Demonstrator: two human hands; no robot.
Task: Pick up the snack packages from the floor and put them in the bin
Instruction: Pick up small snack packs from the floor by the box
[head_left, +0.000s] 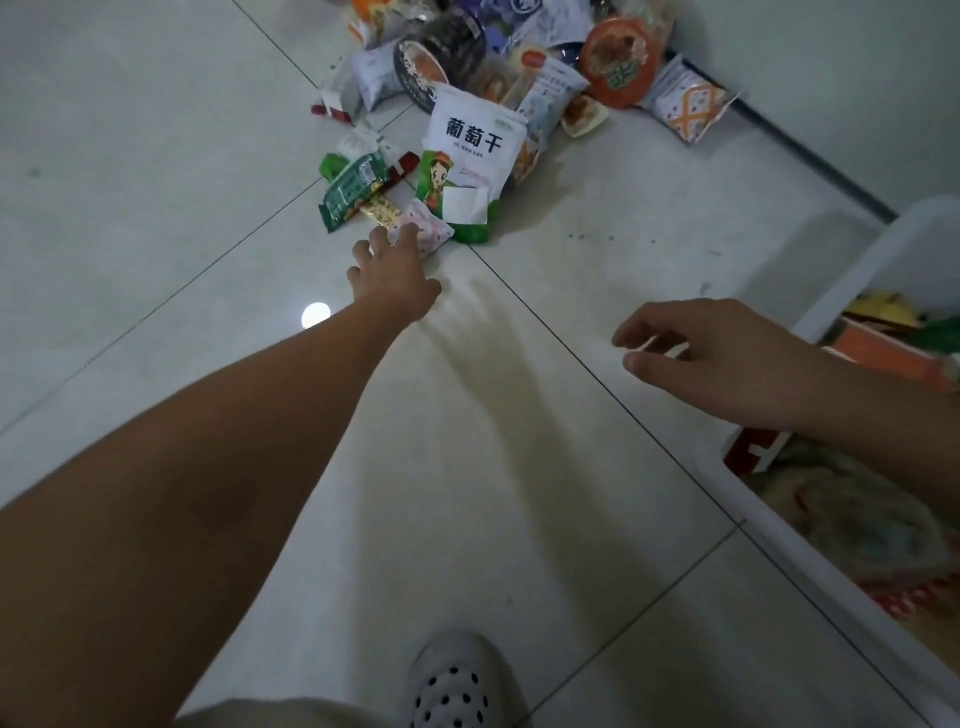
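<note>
1. White clog (452, 686) with black holes, one only, stands on the tiled floor (156, 182).
2. Left hand (395, 275) reaches out, fingers spread, fingertips touching one small pink-and-white packet (423, 234).
3. Snack packages (498, 62) lie heaped on the floor towards the wall: one green bar wrapper (353, 189), one white-and-green pouch (467, 171) with a cartoon figure, one round orange-lidded bowl (621, 62); the rest overlap too much to count.
4. Right hand (717, 353) hovers, fingers loosely curled, holding nothing.
5. One white bin (904, 249) at far right holds packets.
</note>
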